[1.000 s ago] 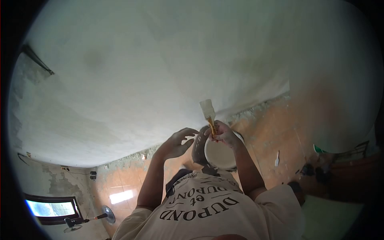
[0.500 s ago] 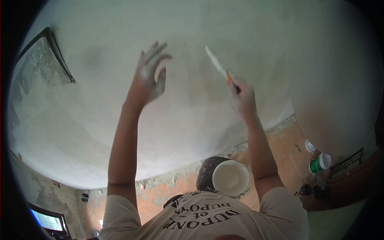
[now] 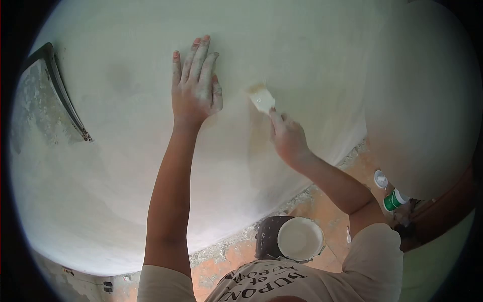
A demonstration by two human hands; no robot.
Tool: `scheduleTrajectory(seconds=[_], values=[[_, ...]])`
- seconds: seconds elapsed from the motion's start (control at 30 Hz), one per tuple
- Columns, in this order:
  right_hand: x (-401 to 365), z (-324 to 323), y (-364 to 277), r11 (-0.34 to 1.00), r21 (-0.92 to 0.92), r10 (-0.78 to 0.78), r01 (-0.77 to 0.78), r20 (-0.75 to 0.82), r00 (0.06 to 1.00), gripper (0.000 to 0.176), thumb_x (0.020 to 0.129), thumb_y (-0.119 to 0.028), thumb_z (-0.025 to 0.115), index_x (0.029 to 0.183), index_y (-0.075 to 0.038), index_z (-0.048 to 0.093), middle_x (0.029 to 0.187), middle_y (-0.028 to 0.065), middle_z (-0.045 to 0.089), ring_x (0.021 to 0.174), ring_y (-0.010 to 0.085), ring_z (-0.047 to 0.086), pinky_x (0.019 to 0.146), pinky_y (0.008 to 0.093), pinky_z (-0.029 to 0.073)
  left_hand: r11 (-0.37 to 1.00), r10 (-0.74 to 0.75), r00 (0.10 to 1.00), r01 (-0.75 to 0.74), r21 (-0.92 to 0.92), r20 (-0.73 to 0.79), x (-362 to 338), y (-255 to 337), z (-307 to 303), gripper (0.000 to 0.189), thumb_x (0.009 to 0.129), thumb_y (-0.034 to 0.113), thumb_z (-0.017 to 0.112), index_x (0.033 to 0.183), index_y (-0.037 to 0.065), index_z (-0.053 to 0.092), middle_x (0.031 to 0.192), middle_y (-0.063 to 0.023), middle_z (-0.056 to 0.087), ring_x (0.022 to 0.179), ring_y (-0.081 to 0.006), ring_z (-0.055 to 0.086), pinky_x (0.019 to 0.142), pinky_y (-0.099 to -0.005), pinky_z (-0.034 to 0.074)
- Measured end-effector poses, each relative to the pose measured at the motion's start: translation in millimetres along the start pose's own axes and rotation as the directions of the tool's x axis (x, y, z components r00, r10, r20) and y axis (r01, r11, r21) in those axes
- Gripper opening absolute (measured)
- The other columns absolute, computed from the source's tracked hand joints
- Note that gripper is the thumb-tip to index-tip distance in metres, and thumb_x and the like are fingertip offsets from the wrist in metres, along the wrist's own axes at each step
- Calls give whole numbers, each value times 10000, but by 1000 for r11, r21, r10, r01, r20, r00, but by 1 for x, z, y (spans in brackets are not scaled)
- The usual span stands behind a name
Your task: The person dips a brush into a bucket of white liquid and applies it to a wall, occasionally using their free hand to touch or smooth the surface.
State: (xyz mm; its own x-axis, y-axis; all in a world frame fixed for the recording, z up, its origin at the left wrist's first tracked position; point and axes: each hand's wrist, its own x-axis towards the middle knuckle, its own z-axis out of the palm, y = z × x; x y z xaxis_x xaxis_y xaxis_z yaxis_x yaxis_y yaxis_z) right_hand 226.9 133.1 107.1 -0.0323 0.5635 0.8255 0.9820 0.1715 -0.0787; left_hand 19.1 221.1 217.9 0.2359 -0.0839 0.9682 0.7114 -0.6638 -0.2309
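Observation:
My left hand (image 3: pixel 195 89) lies flat against the pale wall (image 3: pixel 221 161), fingers stretched upward and dusted with white. To its right, my right hand (image 3: pixel 289 136) is closed round the handle of a putty knife (image 3: pixel 262 100). The knife's broad blade is coated white and its edge meets the wall beside a faint brownish patch. Most of the handle is hidden in my fingers.
Below my right forearm a white bucket (image 3: pixel 301 238) stands by a dark, speckled seat or container (image 3: pixel 267 236). A green and white tub (image 3: pixel 395 200) and a white lid (image 3: pixel 381 179) lie farther right. A dark-framed opening (image 3: pixel 65 90) is at the left.
My left hand has moved from hovering with curled fingers to flat on the wall. My right hand has moved left and lower, and the blade has turned its broad face into view.

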Motion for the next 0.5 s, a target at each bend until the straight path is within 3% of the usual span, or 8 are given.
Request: scheduleTrajectory(seconds=[0.07,0.1,0.2,0.33,0.4,0.5], values=[[-22,1,2,995,-48,101,-93,227,969,221,877,-89,550,1085,-50,614,823,181,619,723,366,634,682,449,522,1000,-8,1000,8,6,5,1,-1,1,425,746,76,452,1153,71,574,1429,-78,478,1356,-247,412,1148,-538,211],[-24,-4,5,994,-56,104,-94,229,968,221,877,-89,550,1085,-50,614,823,181,619,723,366,634,682,449,522,1000,-9,1000,9,17,17,0,-1,1,428,747,73,451,1158,69,570,1441,-74,465,1363,-240,401,1151,-535,207],[-19,-30,15,989,38,113,-144,443,889,119,834,-111,650,944,-69,667,796,186,645,740,377,621,714,448,503,1000,4,1000,-5,11,24,1,-1,1,423,755,70,451,1163,66,563,1443,-71,462,1358,-231,406,1152,-532,207],[54,-68,39,989,-105,145,-108,472,870,83,760,-108,719,842,-108,708,826,141,676,787,318,634,737,402,498,999,13,999,-15,29,47,1,0,0,404,776,95,460,1165,70,568,1445,-66,460,1355,-221,408,1151,-533,211],[104,-81,58,996,-83,3,31,385,923,137,686,-158,785,803,-123,721,821,110,680,800,290,635,730,378,494,998,47,996,-49,26,73,1,0,-1,395,800,131,468,1178,74,569,1448,-61,456,1353,-212,409,1149,-531,218],[182,-125,38,960,-250,-59,125,257,965,186,622,-203,818,752,-111,720,817,106,679,795,286,632,702,368,491,999,46,994,-47,8,95,2,0,-4,401,813,150,468,1194,73,566,1459,-59,443,1360,-205,397,1151,-531,218]])
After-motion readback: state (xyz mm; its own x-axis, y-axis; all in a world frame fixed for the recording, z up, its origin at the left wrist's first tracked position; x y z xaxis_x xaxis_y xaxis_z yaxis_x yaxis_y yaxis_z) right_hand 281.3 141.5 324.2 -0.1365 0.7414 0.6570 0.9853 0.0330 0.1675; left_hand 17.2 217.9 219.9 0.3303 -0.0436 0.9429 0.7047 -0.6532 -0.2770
